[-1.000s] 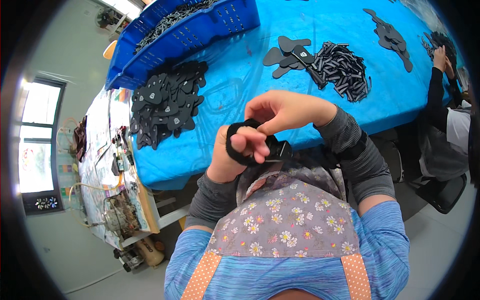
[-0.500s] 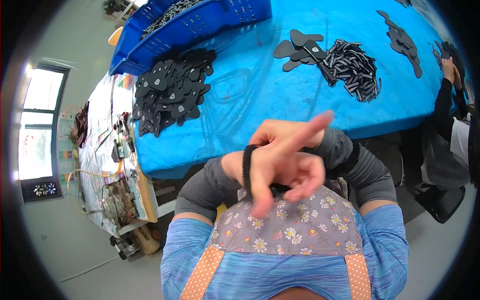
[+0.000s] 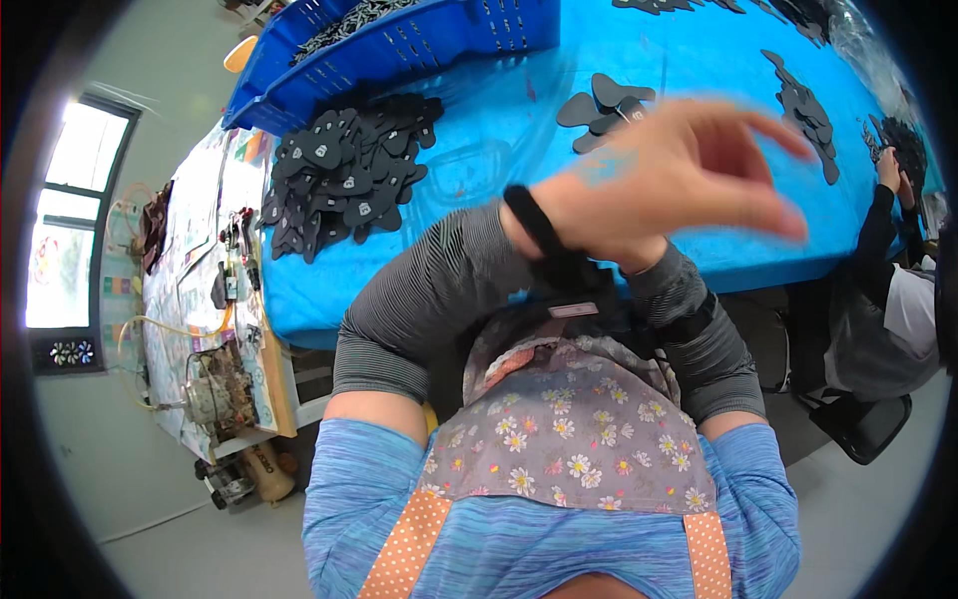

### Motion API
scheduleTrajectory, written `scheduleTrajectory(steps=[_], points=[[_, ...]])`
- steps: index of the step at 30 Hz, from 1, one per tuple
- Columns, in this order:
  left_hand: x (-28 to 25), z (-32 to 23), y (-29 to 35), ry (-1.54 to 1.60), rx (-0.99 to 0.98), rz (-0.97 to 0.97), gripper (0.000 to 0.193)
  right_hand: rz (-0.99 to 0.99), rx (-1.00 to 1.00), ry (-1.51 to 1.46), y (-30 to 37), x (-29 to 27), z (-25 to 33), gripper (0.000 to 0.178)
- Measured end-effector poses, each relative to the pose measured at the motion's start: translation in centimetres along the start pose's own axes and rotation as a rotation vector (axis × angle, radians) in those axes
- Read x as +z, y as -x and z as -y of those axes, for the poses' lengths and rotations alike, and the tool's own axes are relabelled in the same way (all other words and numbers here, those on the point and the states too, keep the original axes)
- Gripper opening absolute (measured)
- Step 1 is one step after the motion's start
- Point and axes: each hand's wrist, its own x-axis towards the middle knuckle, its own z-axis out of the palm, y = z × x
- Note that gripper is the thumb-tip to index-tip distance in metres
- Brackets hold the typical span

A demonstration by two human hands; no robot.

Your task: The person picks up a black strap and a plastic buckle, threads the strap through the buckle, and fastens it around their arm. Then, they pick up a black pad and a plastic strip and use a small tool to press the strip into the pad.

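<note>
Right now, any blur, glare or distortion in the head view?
Head view: left hand smeared, apparently by motion; head view, left side: window panes blown out to white; head view, toward the rim: fisheye bends the blue table, and the corners fall to black.

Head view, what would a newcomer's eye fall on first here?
First, the blurred left hand, stretched out mid-picture with a black band around its wrist. Then the bright blue table beyond, with a slotted blue crate at upper left and a heap of dark pads in front of it.
</note>
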Motion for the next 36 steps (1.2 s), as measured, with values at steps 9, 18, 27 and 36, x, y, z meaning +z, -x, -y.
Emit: scheduleTrajectory(steps=[9, 18, 27, 36], points=[[-6.8, 4.8, -3.5, -1.668, 0.91, -0.12, 0.024, 0.1, 0.146, -0.459, 0.9, -2.0, 0.1, 0.035], [2.6, 5.7, -0.7, 0.502, -0.281, -0.242, 0.03, 0.348, -0.097, 0.345, -2.0, -0.8, 0.1, 0.02], [9.9, 7.6, 3.0, 1.045, -0.547, -0.146, 0.037, 0.93, -0.33, 0.392, -2.8, 5.2, 3.9, 0.018], [3.5, 3.7, 0.2, 0.653, -0.059, -0.418, 0.03, 0.474, 0.499, -0.126, -2.2, -0.4, -2.2, 0.016]])
